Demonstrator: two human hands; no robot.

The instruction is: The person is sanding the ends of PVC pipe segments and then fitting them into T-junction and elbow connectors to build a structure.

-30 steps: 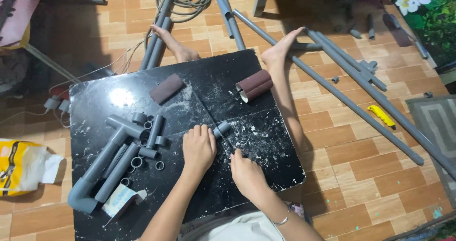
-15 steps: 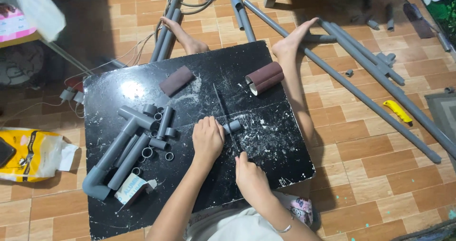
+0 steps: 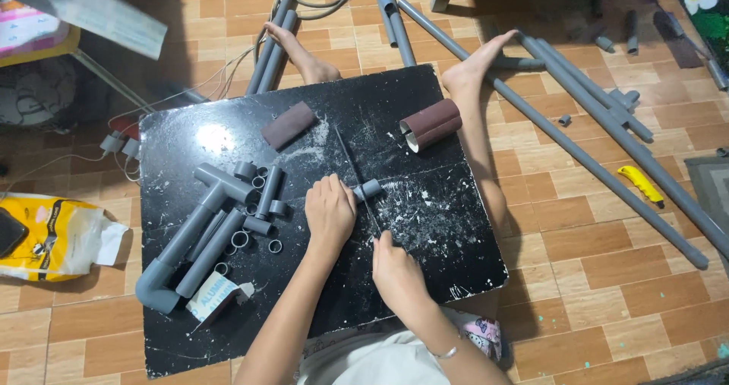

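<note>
On a black board (image 3: 228, 138), the left hand (image 3: 329, 210) clamps a short grey pipe piece (image 3: 370, 190). The right hand (image 3: 395, 269) grips a thin saw blade (image 3: 354, 174) across it. Two sandpaper rolls (image 3: 430, 124) lie beyond.

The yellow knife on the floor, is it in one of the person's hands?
No, the yellow knife lies alone on the tiles, far from both hands.

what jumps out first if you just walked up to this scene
A black board flecked with pale shavings lies on the tiled floor. At its middle the left hand pins a short grey pipe piece while the right hand holds a thin saw blade laid across it. Left of the hands lies a cluster of grey pipes and fittings, a brown sandpaper roll sits toward the far right of the board, and long grey pipes stretch over the floor at right.
</note>
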